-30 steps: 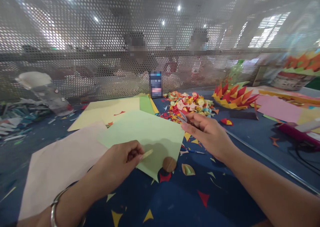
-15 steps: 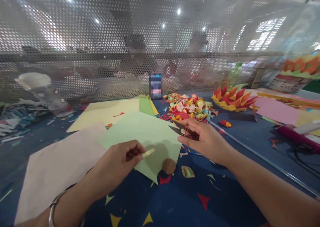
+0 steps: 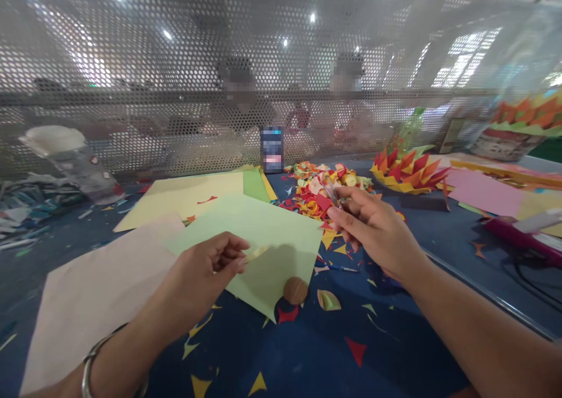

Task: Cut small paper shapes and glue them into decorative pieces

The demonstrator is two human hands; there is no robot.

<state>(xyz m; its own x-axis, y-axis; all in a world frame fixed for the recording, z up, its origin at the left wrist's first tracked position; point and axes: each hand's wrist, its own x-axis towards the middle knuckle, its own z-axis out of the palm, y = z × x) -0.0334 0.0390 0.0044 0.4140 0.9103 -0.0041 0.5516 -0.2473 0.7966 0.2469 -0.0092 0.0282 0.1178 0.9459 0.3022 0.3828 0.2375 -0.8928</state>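
My left hand [image 3: 206, 272] hovers over a light green paper sheet [image 3: 259, 234] and pinches a small pale yellow paper piece [image 3: 257, 253] between thumb and fingers. My right hand [image 3: 373, 228] is raised at the sheet's right corner with its fingers closed on small dark scissors [image 3: 331, 194], whose tips point up towards the pile of coloured paper scraps [image 3: 327, 190]. A small brown disc [image 3: 295, 290] lies on the sheet's near corner.
A pale pink sheet [image 3: 92, 298] and a yellow sheet [image 3: 188, 196] lie left on the blue table. Folded red-orange paper crown [image 3: 410, 172] and pink sheet [image 3: 485, 190] sit right. A perforated metal screen [image 3: 175, 93] closes the back; people sit behind it. Scraps litter the table.
My right hand has lifted and turned the scissors from pointing left over the sheet to pointing up near the scrap pile. My left hand has shifted slightly, still pinching the yellow piece.
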